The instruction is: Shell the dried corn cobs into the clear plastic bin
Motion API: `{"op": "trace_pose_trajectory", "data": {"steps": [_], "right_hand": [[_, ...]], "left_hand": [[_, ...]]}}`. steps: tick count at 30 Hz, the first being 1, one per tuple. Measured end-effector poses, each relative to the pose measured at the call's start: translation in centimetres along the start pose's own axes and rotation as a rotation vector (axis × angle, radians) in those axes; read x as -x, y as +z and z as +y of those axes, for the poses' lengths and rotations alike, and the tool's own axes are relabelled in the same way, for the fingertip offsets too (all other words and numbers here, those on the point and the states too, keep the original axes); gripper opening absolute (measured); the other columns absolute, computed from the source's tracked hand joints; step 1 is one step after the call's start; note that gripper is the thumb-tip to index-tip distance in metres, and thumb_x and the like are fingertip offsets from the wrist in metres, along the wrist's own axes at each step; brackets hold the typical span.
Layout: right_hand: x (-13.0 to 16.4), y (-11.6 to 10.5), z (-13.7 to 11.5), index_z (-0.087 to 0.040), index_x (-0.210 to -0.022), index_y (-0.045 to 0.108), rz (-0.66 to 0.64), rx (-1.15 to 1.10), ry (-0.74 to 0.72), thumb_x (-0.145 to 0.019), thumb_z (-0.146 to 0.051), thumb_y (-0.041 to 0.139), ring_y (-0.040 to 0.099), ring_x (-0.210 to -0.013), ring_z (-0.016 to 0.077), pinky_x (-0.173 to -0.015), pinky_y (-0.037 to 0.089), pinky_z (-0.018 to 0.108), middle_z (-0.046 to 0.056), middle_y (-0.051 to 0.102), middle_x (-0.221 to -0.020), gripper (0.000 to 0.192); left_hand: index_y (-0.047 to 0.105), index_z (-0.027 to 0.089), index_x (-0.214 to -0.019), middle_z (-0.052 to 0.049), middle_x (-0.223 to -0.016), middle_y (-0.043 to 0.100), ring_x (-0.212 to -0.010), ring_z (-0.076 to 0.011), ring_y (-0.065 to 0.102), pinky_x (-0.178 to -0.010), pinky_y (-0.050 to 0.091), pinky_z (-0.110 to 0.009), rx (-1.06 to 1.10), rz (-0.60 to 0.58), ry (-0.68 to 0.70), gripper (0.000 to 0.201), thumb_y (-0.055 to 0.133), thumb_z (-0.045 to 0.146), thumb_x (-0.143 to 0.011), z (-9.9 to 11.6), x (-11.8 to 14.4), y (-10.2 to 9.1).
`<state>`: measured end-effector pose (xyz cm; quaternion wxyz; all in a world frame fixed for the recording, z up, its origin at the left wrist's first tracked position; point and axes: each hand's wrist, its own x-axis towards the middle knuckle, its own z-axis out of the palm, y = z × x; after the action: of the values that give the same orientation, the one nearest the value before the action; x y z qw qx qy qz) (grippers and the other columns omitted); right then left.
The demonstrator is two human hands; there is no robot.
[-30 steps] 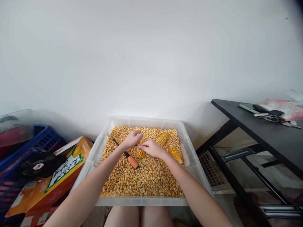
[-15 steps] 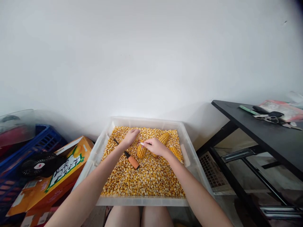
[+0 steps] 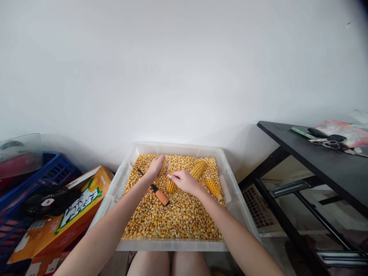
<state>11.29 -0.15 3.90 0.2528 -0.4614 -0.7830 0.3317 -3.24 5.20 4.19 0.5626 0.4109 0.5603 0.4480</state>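
head view: you sat with a clear plastic tray of loose corn kernels over your knees, and both your hands were out over its far half. your right hand was clenched around a short corn cob, which lay on the kernels just under and to the left of that hand; only its near, rounded end showed, so i could not tell its long axis for sure, though it seemed to run away from you. your left hand hung just beyond and left of the cob, fingers curled loosely, and i could not tell whether it pinched anything. the cob lay between your two hands, nearer the right one. a screwdriver with an orange handle lay on the kernels under your left wrist, its long axis running from far left to near right, touched by neither hand. two more cobs lay to the right: a whole cob tilted beyond your right hand, and a second cob beside your right wrist. a cardboard box lay left of the tray, and a black bench stood well apart on the right.
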Motion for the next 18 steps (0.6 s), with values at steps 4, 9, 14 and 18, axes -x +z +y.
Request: {"op": "trace_pose_trajectory", "data": {"steps": [4, 9, 14, 18], "right_hand": [[0.1, 1.2, -0.1, -0.015, -0.073, 0.065, 0.079, 0.072, 0.022, -0.089, -0.028, 0.044, 0.048, -0.057, 0.0118, -0.056, 0.029, 0.023, 0.002, 0.06, -0.062, 0.029], [0.2, 2.2, -0.3, -0.017, -0.069, 0.063, 0.122, 0.105, 0.02, -0.089, -0.027, 0.043, 0.044, -0.053, 0.0109, -0.054, 0.027, 0.024, 0.003, 0.059, -0.06, 0.03], [0.0, 1.2, -0.2, -0.016, -0.061, 0.058, 0.035, 0.044, 0.005, -0.088, -0.028, 0.045, 0.041, -0.052, 0.01, -0.053, 0.026, 0.023, -0.001, 0.051, -0.054, 0.032], [-0.2, -0.4, 0.2, -0.015, -0.063, 0.061, -0.083, -0.009, -0.033, -0.087, -0.029, 0.047, 0.041, -0.054, 0.0096, -0.054, 0.027, 0.022, -0.002, 0.05, -0.055, 0.031]], "left_hand": [[0.049, 0.018, -0.07, 0.002, -0.048, 0.048, -0.038, -0.0123, 0.046, -0.04, 0.04, -0.024, 0.023, 0.052, -0.031, 0.018, 0.044, 0.035, -0.072, -0.1, -0.3, -0.1], [0.047, 0.018, -0.066, 0.001, -0.049, 0.05, -0.04, -0.0129, 0.048, -0.041, 0.04, -0.025, -0.022, 0.086, 0.011, 0.017, 0.044, 0.034, -0.071, -0.6, -0.2, 0.2], [0.046, 0.019, -0.064, 0.001, -0.05, 0.048, -0.043, -0.0133, 0.048, -0.043, 0.038, -0.024, -0.102, 0.045, 0.046, 0.019, 0.04, 0.035, -0.072, -0.6, 0.1, 0.4], [0.042, 0.02, -0.054, 0.002, -0.051, 0.043, -0.052, -0.0131, 0.044, -0.049, 0.034, -0.023, -0.417, -0.064, 0.278, 0.022, 0.039, 0.033, -0.071, -0.5, 0.1, 0.2]]}}
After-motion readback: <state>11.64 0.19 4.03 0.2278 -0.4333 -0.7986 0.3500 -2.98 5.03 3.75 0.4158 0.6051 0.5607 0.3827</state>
